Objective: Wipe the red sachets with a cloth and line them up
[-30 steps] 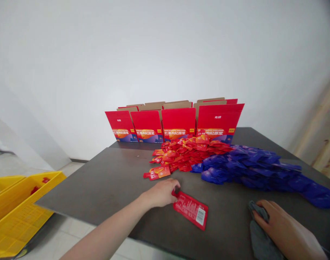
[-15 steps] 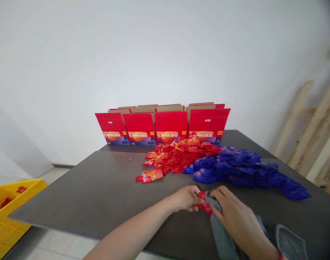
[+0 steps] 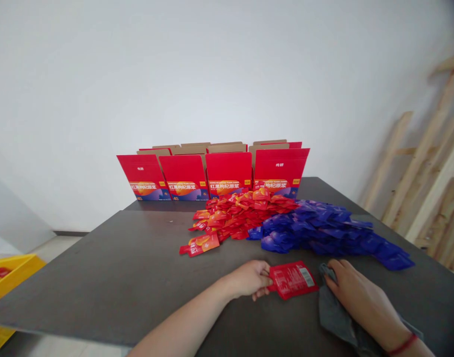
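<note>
My left hand (image 3: 253, 280) pinches one end of a red pouch (image 3: 291, 280), whose printed back with a barcode faces up over the dark table (image 3: 137, 277). To its right, my right hand (image 3: 355, 292) grips a grey-blue cloth (image 3: 333, 310) that hangs down onto the table; the cloth's edge is close beside the pouch's free end. Beyond the hands lies a heap of red pouches (image 3: 237, 215), with one red-orange pouch (image 3: 200, 244) at its near left. A heap of blue pouches (image 3: 323, 228) adjoins it on the right.
Open red cartons (image 3: 229, 171) stand in rows at the back of the table, against the heap. A yellow crate (image 3: 22, 272) with something red inside is low at the left. Wooden boards (image 3: 416, 173) lean by the wall at the right.
My right hand and the cloth have moved right, away from the left hand. The red pouch, earlier mostly covered by cloth and fingers, now lies exposed. The view has turned slightly right.
</note>
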Demonstrator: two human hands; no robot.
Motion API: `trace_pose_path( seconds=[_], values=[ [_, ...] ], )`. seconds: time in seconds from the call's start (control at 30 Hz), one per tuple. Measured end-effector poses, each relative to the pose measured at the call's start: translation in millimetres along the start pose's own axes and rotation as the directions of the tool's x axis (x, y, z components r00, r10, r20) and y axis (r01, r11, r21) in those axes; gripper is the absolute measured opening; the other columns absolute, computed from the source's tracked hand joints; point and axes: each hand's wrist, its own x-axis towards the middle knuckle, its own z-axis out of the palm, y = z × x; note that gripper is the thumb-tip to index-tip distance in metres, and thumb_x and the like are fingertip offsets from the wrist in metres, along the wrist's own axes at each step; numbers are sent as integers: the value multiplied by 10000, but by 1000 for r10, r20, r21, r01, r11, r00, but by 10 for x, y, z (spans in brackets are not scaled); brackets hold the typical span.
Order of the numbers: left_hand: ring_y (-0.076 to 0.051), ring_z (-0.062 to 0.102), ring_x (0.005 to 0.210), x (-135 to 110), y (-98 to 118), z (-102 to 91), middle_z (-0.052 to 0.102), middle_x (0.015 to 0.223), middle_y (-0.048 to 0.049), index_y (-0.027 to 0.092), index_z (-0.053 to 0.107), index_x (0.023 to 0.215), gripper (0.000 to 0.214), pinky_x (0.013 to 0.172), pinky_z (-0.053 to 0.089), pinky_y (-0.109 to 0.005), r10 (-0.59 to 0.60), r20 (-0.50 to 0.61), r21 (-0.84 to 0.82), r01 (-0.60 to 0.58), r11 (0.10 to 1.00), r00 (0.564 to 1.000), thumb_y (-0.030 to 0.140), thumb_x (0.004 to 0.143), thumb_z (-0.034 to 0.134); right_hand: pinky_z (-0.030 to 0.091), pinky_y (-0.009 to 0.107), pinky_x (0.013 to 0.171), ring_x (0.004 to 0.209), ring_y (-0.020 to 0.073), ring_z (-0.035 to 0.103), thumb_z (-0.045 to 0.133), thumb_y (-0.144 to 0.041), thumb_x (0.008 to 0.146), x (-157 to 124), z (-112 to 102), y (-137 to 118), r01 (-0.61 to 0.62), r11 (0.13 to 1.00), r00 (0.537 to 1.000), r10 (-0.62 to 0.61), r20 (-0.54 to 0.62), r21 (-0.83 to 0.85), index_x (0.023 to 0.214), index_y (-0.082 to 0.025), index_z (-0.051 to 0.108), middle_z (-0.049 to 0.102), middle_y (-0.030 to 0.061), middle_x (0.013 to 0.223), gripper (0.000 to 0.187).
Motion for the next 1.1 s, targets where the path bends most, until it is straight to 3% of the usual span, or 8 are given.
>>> trace_pose_path(
  seconds=[0.3, 0.53, 0.63, 0.73, 0.8, 0.9, 1.0, 1.1],
  values=[
    [-43, 389, 382, 23, -25, 26, 473, 555, 73, 159, 533, 867, 90, 376, 321, -136, 12, -35, 47, -11, 999, 999, 224, 819, 493, 460, 287, 666, 838, 184, 612, 481, -162, 803, -140, 18, -1007, 262, 958, 962, -269, 52, 120, 935, -257, 556, 592, 24, 950, 180],
    [-51, 426, 412, -17, 7, 48, 500, 603, 62, 166, 535, 878, 104, 402, 344, -143, 13, -22, 128, -10, 992, 1000, 151, 803, 464, 452, 305, 677, 811, 194, 628, 428, -293, 858, 93, 178, -244, 65, 997, 997, -66, 26, 30, 943, -219, 564, 605, 57, 914, 177],
    [-73, 493, 485, -87, 78, 34, 535, 660, 40, 170, 531, 909, 127, 475, 400, -174, 136, -112, 257, -104, 961, 984, 148, 853, 419, 452, 344, 670, 740, 216, 628, 399, -311, 848, 179, 113, 150, 21, 1000, 999, -21, 27, -4, 860, -207, 574, 608, 68, 824, 204],
    [-113, 576, 735, -176, 156, -25, 592, 835, -10, 174, 550, 902, 114, 658, 444, -206, 493, -179, 656, -270, 705, 851, 185, 901, 436, 455, 372, 687, 713, 228, 623, 400, -360, 835, 195, -14, 377, -10, 1000, 1000, 10, 10, -24, 853, -199, 588, 611, 80, 802, 249],
    [-131, 564, 849, -217, 187, -58, 592, 942, -32, 177, 559, 908, 124, 732, 433, -217, 642, -35, 859, -305, 411, 766, 189, 921, 437, 457, 374, 704, 746, 230, 625, 410, -403, 835, 181, -110, 360, -29, 999, 999, 29, -19, -26, 906, -195, 594, 620, 93, 866, 287],
    [-136, 544, 838, -226, 192, -54, 585, 953, -35, 174, 570, 921, 125, 727, 426, -230, 645, 238, 928, -367, 70, 726, 205, 934, 449, 463, 338, 697, 792, 206, 624, 435, -419, 849, 127, -206, 25, 21, 999, 999, -21, -27, 27, 970, -233, 585, 609, 66, 954, 268],
    [-142, 531, 805, -201, 171, -8, 588, 895, -30, 168, 588, 835, 148, 713, 428, -252, 593, 401, 895, -437, -90, 698, 235, 927, 492, 460, 284, 637, 776, 163, 612, 493, -305, 836, 36, -183, -513, 178, 980, 982, -183, 55, 89, 943, -280, 585, 589, 11, 937, 143],
    [-150, 532, 814, -187, 157, 16, 592, 858, -30, 171, 602, 791, 159, 713, 432, -276, 563, 421, 893, -434, -119, 711, 231, 913, 521, 454, 280, 612, 825, 187, 606, 558, -136, 749, -41, -73, -890, 249, 968, 964, -249, 96, 18, 824, -260, 572, 581, 10, 895, 146]
  ],
)
